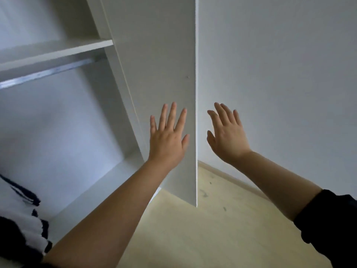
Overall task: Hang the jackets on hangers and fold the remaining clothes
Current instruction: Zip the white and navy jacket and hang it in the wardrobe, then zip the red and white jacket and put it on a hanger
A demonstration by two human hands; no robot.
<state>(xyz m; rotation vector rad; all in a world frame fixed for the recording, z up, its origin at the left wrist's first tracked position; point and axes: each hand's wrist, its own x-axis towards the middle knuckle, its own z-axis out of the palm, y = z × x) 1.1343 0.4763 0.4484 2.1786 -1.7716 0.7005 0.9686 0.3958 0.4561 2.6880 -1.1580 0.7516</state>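
A white wardrobe stands open in front of me, its door (170, 78) swung out edge-on toward me. My left hand (168, 136) lies flat with straight fingers against the inner face of the door. My right hand (226, 136) is open with spread fingers on the other side of the door's edge, close to it; whether it touches is unclear. Both hands hold nothing. A white and dark striped garment (21, 215) shows at the lower left, by the wardrobe's bottom. Inside, a metal hanging rail (48, 73) runs under a shelf (58, 50).
A white wall (280, 74) stands right of the door. Pale wooden floor (202, 229) lies below, with a skirting board along the wall. The wardrobe's base panel (92, 192) runs along the lower left.
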